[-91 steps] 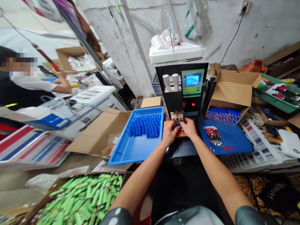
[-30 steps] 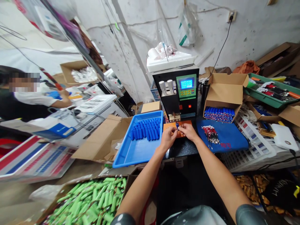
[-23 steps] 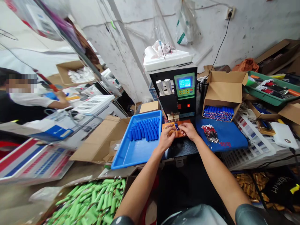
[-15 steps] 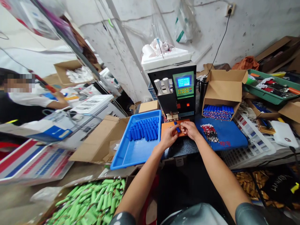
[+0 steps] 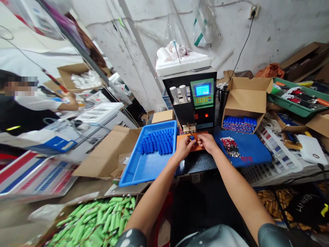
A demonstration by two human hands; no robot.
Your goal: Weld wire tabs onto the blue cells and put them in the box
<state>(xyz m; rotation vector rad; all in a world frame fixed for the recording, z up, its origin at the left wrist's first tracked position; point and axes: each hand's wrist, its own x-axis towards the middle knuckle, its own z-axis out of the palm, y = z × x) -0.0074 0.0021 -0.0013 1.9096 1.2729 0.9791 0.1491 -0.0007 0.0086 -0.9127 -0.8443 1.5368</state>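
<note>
My left hand [image 5: 183, 146] is closed around a blue cylindrical battery cell [image 5: 192, 137], mostly hidden by the fingers. It holds the cell just below the electrode tips of a black spot welder [image 5: 202, 118] with a lit screen; whether they touch, I cannot tell. Close beside it, my right hand [image 5: 207, 142] has its fingertips pinched together near the cell, and whatever is between them is too small to make out. Both hands are over an orange pad [image 5: 182, 140] at the machine's foot.
On the left, a blue tray [image 5: 133, 179] carries rows of blue cells. To the right lie red and black wire leads [image 5: 231, 147] on a blue mat [image 5: 253, 147], below a carton [image 5: 244, 97] of cells. Green packs [image 5: 95, 223] fill a box lower left. A co-worker [image 5: 28, 106] sits far left.
My left hand has shifted slightly left, and the blue cell has swung from slanting towards me to showing mostly its end. The welder's screen reads differently. The co-worker's forearm has risen.
</note>
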